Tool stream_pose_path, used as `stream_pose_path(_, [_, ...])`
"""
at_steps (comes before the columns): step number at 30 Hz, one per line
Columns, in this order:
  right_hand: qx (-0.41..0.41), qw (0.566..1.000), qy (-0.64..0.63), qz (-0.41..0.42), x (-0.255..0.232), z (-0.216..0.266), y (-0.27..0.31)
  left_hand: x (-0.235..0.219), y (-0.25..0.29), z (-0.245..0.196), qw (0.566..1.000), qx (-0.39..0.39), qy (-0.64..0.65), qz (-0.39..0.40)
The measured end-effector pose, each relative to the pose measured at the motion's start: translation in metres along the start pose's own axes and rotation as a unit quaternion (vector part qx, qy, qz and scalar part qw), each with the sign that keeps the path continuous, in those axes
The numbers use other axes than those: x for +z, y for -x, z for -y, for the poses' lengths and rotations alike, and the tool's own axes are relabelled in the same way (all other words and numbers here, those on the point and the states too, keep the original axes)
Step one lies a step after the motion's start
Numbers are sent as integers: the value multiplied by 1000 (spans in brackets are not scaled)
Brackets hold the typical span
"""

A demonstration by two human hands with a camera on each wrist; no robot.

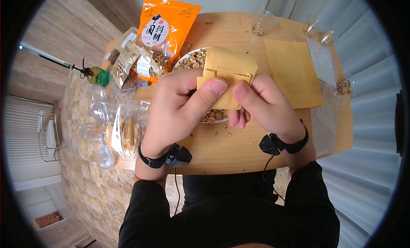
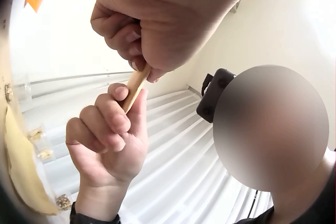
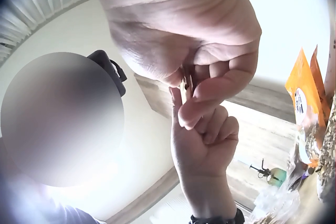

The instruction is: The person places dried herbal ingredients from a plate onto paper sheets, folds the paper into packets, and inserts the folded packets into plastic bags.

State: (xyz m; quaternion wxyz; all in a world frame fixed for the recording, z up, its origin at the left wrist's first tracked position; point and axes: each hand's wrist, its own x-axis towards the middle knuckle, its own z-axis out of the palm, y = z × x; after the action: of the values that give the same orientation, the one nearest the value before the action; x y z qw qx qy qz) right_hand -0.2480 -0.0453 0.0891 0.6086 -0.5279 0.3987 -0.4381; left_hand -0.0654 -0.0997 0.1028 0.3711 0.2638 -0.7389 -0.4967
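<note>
In the head view both hands hold a folded piece of yellow-brown paper [image 1: 230,60] above the table. The left hand [image 1: 181,96] pinches its left side, thumb lying across the near face. On the right side the right hand [image 1: 273,102] pinches it between thumb and fingers. The two thumbs nearly meet at a creased, folded edge. The left wrist view has the folded paper [image 2: 135,88] edge-on, thin and flat, between the left hand [image 2: 163,19] and the right hand [image 2: 107,134]. Behind the paper, a white plate of dried slices [image 1: 194,60] is partly hidden.
An orange pouch [image 1: 168,30] and smaller packets [image 1: 126,57] stand at the back left, near a green spray bottle [image 1: 99,77]. Clear plastic bags [image 1: 124,128] and cups lie left. Larger yellow-brown paper [image 1: 294,72] lies right. Small clear cups [image 1: 260,28] stand along the far and right edges.
</note>
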Motion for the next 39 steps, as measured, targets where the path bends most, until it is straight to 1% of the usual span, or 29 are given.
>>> stream_pose_path(1, [-3, 1000, 14, -16, 1, 1, 0, 2, 0, 0, 1000, 18, -7, -7])
stream_pose_path(5, [-32, 997, 48, -54, 0, -5, -2, 7, 3, 5, 1000, 9, 4, -24])
stream_pose_path(7, [-67, 992, 61, -86, -3, -3, -2, 7, 4, 5, 998, -16, 7, 60])
stream_pose_path(8, [-71, 991, 62, -90, -4, -3, -1, 9, 5, 4, 998, -12, 6, 64])
stream_pose_path(10, [-79, 993, 60, -58, -6, -2, 0, 15, 8, 2, 989, -58, 133, 40])
stream_pose_path(11, [-86, 992, 59, -67, -6, -2, 0, 16, 10, 5, 989, -54, 129, 50])
stream_pose_path(13, [-63, 991, 118, -13, -9, 1, -2, 16, 14, 21, 987, -70, 142, 21])
stream_pose_path(14, [-49, 992, 112, 2, -10, 2, -3, 15, 18, 30, 986, -68, 147, 45])
stream_pose_path(15, [-33, 994, 105, 10, -10, 2, -3, 11, 23, 40, 984, -79, 158, 25])
stream_pose_path(16, [-86, 990, 116, 11, -9, -3, -4, 11, 27, 50, 981, -90, 170, 7])
stream_pose_path(17, [-86, 983, 159, 30, -10, -1, -5, 14, 30, 56, 965, -116, 231, -38])
stream_pose_path(18, [-81, 983, 167, 19, -7, -11, -9, 16, 33, 63, 943, -144, 289, -85])
stream_pose_path(19, [-88, 973, 211, 37, -6, -19, -13, 10, 39, 80, 949, -131, 274, -90])
stream_pose_path(21, [-56, 960, 264, 79, -2, -28, -19, -3, 48, 115, 953, -115, 265, -89])
stream_pose_path(23, [-49, 957, 273, 88, 0, -41, -26, -14, 53, 140, 934, -85, 346, 0])
stream_pose_path(24, [-24, 958, 268, 103, 0, -47, -31, -19, 55, 155, 933, -83, 349, 5])
stream_pose_path(25, [0, 957, 264, 119, -1, -50, -33, -21, 56, 169, 937, -106, 334, -8])
stream_pose_path(26, [0, 956, 269, 114, 0, -52, -32, -19, 54, 167, 940, -128, 316, -20])
stream_pose_path(28, [66, 968, 212, 118, -5, -49, -32, -10, 49, 162, 931, -123, 342, -31])
stream_pose_path(29, [81, 972, 183, 120, -10, -46, -31, -8, 46, 160, 909, -120, 399, -26])
stream_pose_path(30, [83, 972, 187, 117, -18, -44, -28, -5, 44, 158, 882, -119, 456, -22])
stream_pose_path(31, [59, 979, 183, 73, -29, -43, -21, -2, 44, 155, 863, -135, 484, -47])
stream_pose_path(32, [35, 983, 177, 31, -40, -40, -11, 1, 43, 150, 861, -135, 489, -46])
stream_pose_path(34, [13, 955, 297, -22, -74, -27, 21, 4, 42, 140, 826, -167, 536, -51])
stream_pose_path(35, [21, 916, 396, -68, -99, -23, 39, 2, 43, 148, 816, -161, 554, -30])
stream_pose_path(36, [29, 864, 481, -145, -123, -24, 58, 3, 44, 149, 814, -158, 559, -33])
stream_pose_path(37, [30, 832, 518, -197, -146, -23, 81, 4, 44, 150, 813, -166, 557, -40])
stream_pose_path(38, [78, 803, 545, -230, -170, -17, 105, 4, 42, 150, 813, -174, 554, -46])
stream_pose_path(39, [147, 752, 594, -245, -215, -26, 126, 5, 42, 150, 810, -173, 558, -49])
